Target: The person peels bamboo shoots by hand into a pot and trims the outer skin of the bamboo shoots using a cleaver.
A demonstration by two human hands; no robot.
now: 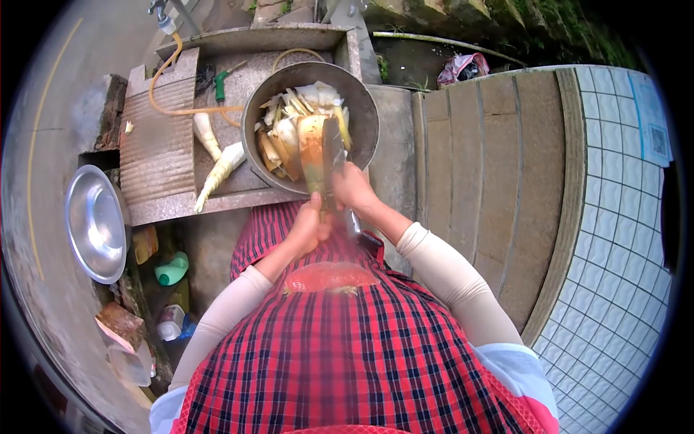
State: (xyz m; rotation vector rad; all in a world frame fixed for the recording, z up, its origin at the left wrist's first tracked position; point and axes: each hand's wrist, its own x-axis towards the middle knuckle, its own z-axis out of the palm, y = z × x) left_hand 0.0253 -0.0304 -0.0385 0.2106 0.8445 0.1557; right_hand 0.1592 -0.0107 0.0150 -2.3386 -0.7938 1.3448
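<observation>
My left hand (309, 228) is closed around the narrow lower end of a bamboo shoot (312, 137), whose thick pale-brown end points away over the pot. In my right hand (353, 188) is a wide-bladed knife (332, 145). Its blade stands along the right side of the shoot, seeming to touch it. Beneath both hands' work, a large round metal pot (369, 119) holds many cut pale bamboo shoot pieces (271, 148). Two peeled shoots, one upper (206, 135) and one lower (223, 172), lie left of the pot, the lower one overhanging the sink edge.
The pot stands at a concrete sink (163, 208) with a ribbed washing slab (155, 141). An orange hose (153, 92) and green nozzle (220, 85) lie there. A metal basin (95, 224) is at left, near a green bottle (172, 269). Concrete steps (491, 159) and a tiled wall (614, 210) are right.
</observation>
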